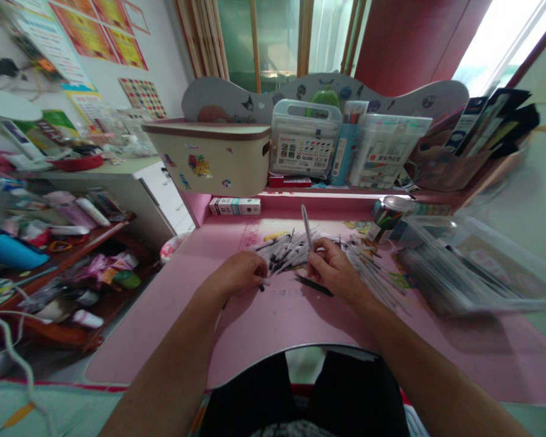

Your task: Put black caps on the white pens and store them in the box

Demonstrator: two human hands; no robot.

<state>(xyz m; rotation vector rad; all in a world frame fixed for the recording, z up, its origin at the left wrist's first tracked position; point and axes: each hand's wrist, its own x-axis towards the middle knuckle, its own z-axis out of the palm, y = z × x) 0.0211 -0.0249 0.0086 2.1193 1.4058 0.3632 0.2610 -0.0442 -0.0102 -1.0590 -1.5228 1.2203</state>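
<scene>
My right hand [330,264] is closed in a pinch around a pale, see-through pen barrel [306,224], which stands nearly upright above the desk. Under its fingers a black pen [315,284] lies slanted on the pink surface. My left hand [243,272] is closed too, its fingertips around a thin pen-like piece [264,282] with a dark end; most of that piece is hidden by the fingers. Between and behind both hands spreads a loose pile of clear and black pen parts [286,249], which runs on to the right of my right wrist.
A clear plastic bin [495,297] with dark pens inside stands on the desk [164,328] at right, near a metal can [389,215]. A small box [235,206] lies at back left. The shelf above carries a cream storage box [213,161] and marker cases [304,142].
</scene>
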